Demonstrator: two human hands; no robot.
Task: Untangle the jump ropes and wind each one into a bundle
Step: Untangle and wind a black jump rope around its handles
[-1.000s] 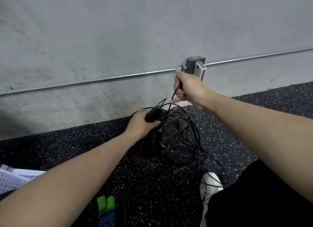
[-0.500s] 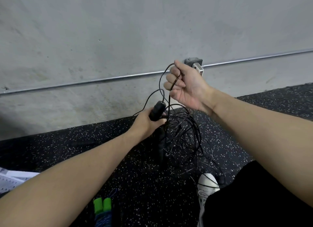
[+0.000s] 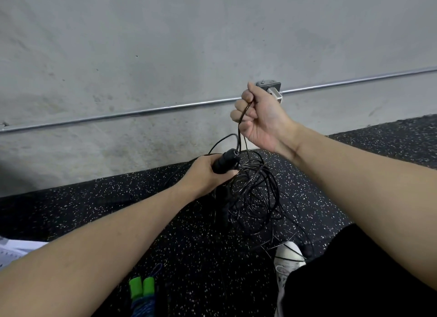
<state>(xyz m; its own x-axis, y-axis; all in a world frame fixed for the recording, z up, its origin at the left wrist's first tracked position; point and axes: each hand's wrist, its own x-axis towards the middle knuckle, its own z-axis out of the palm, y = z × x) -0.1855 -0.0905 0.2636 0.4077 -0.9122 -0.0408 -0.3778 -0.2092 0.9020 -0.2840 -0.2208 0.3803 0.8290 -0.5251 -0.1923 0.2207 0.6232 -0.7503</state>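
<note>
The left hand (image 3: 208, 172) is held low and forward, fingers curled round a black handle (image 3: 225, 160) whose long axis tilts up and to the right, its cord end uppermost. The right hand (image 3: 260, 118) is raised above it in a fist, pinching a strand of the black rope (image 3: 254, 193). The rest hangs below as a tangle of loops over the speckled floor (image 3: 118, 210).

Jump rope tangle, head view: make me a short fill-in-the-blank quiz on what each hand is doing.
1. The left hand grips a black ____.
2. The right hand pinches a black cord and holds it ____ the tangle.
3. The pair of handles lying on the floor is ____.

Missing words: handle; above; green
</note>
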